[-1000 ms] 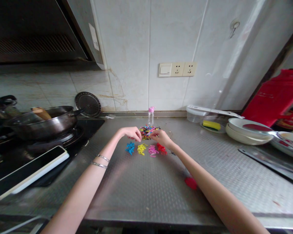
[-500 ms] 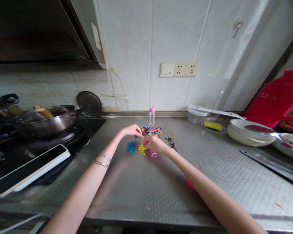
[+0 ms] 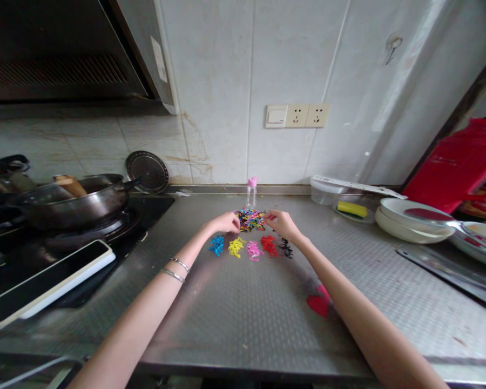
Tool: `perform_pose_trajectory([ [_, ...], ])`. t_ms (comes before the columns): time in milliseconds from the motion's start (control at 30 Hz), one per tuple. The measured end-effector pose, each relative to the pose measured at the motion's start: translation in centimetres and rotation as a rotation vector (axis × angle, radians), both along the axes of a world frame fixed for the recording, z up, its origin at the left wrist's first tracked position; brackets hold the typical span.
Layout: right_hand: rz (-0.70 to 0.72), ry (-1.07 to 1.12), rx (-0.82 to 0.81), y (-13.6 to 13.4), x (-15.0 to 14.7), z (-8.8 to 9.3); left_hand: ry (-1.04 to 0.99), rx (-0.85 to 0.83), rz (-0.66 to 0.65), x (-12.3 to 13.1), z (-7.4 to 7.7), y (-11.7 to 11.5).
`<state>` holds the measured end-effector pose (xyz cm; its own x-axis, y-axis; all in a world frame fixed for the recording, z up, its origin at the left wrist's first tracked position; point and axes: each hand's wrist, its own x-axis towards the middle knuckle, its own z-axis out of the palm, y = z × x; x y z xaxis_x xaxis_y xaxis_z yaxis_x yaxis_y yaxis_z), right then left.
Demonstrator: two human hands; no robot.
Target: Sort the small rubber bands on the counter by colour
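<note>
Mixed coloured pieces (image 3: pixel 251 219) lay at twelve o'clock on the bench (image 3: pixel 235 313), probably light, bendy, best pinched by one end; I couldn't tell whether left hand (image 3: pixel 225 222) or right hand (image 3: pixel 282 223) gripped any

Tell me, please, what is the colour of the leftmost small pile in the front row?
The leftmost pile is blue, seen best in the head view.

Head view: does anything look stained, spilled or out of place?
Yes. Brown streaks mark the tiled wall left of the sockets, like old drips or dirt. A loose white scrap lies near the wall, looking like litter. The blue pile and yellow pile look tidy and separate.
</note>
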<state>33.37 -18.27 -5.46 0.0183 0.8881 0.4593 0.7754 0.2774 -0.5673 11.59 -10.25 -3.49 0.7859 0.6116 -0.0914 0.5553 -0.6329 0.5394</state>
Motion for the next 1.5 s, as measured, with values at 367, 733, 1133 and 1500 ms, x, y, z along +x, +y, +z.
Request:
perform_pose_trajectory([
  [367,-0.058,-0.159,-0.138,0.2,0.8,-1.2,-0.028,0.117,0.031,0.2,-0.2,0.0],
  [733,-0.049,-0.385,-0.122,-0.7,-0.3,-1.0,-0.020,0.137,0.040,0.2,0.0,-0.3],
  [1133,-0.076,-0.468,-0.131,-0.9,-0.5,-0.9,-0.028,0.111,0.004,-0.2,0.6,0.2],
  [1500,-0.050,-0.457,-0.126,-0.8,-0.5,-1.0,0.208,-0.204,-0.142,-0.3,1.7,-0.4],
])
